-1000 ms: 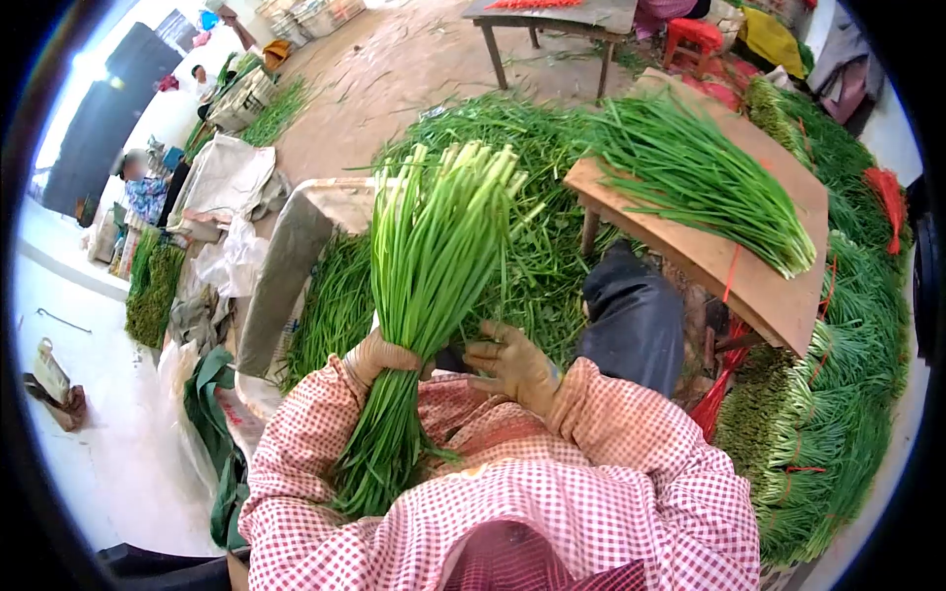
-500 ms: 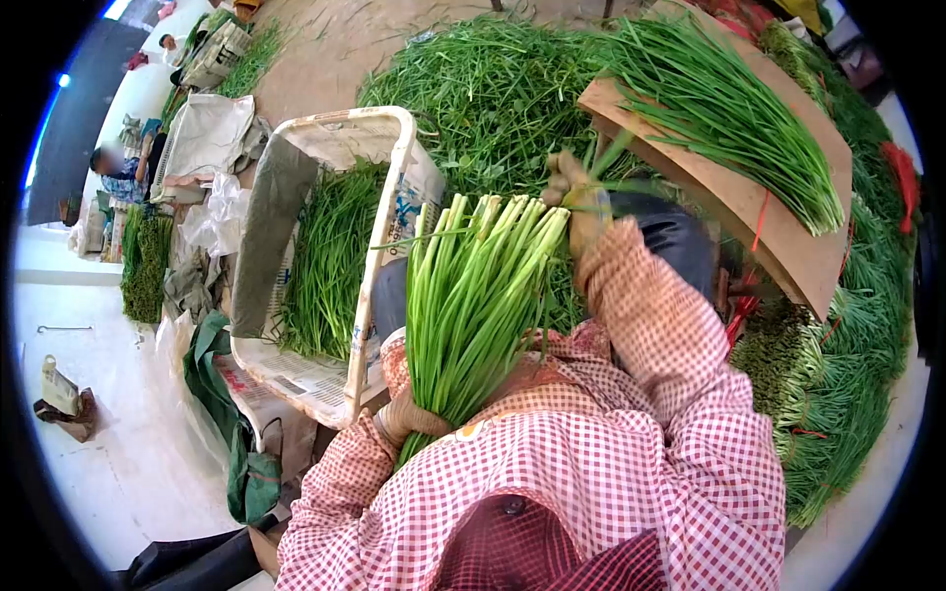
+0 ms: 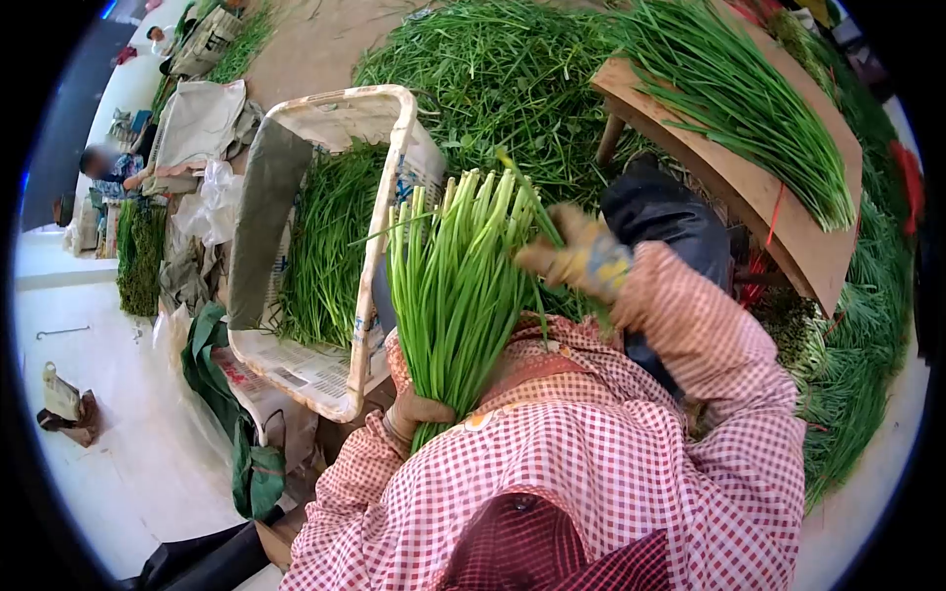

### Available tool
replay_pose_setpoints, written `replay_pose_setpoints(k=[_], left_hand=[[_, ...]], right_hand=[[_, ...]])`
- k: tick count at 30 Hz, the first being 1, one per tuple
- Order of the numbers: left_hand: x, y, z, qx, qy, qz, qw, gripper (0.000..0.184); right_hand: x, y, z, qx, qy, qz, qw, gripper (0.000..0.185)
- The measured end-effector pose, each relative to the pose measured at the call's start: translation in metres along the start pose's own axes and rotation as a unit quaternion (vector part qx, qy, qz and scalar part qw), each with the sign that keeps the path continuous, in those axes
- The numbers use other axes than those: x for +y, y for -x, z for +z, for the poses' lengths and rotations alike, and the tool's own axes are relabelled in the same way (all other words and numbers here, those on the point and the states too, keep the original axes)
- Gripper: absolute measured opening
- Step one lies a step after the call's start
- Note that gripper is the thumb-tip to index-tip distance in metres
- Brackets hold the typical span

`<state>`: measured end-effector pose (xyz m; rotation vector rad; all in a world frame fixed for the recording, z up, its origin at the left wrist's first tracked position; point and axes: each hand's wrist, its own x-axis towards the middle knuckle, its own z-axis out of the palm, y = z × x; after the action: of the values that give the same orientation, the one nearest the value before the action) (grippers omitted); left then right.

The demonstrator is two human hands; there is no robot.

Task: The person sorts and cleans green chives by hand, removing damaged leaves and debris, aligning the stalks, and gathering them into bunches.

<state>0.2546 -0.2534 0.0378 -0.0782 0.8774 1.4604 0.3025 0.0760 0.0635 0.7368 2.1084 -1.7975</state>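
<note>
My left hand (image 3: 419,412), in a brownish glove, is wrapped round the lower, leafy end of a thick bunch of green chives (image 3: 458,286). The pale stalk ends point up and away from my body. My right hand (image 3: 576,254), in a stained glove with blue and yellow patches, is just right of the bunch's upper part. Its fingers are closed round a loose chive stalk (image 3: 532,197) that sticks up past them; motion blurs the fingertips. Left of the bunch stands a white plastic basket (image 3: 396,148) with more chives (image 3: 335,256) inside.
A large heap of loose green leaves (image 3: 493,79) covers the floor ahead. At right, a curved wooden board (image 3: 631,98) bears another bunch of chives (image 3: 749,118). More bundles (image 3: 857,374) lie beyond it. A person (image 3: 118,172) sits at far left, near sacks (image 3: 202,123).
My right hand has come down from the top of the bunch to its right side, towards my body. My left hand keeps its hold, and the bunch has shifted slightly left and up.
</note>
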Motion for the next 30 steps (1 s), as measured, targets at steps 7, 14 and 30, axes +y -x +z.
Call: replay_pose_setpoints(k=[7, 14, 30], left_hand=[[-0.006, -0.002, -0.002, 0.116, -0.315, 0.037, 0.941, 0.073], [0.003, -0.001, 0.029, 0.157, -0.497, 0.122, 0.845, 0.062], [-0.014, -0.012, 0.004, 0.178, -0.510, 0.094, 0.836, 0.065]], right_hand=[[0.028, -0.028, 0.016, -0.097, -0.196, 0.076, 0.973, 0.033], [0.060, -0.057, 0.012, 0.006, 0.201, -0.232, 0.952, 0.042], [0.008, 0.006, -0.024, -0.041, 0.117, -0.165, 0.978, 0.045]])
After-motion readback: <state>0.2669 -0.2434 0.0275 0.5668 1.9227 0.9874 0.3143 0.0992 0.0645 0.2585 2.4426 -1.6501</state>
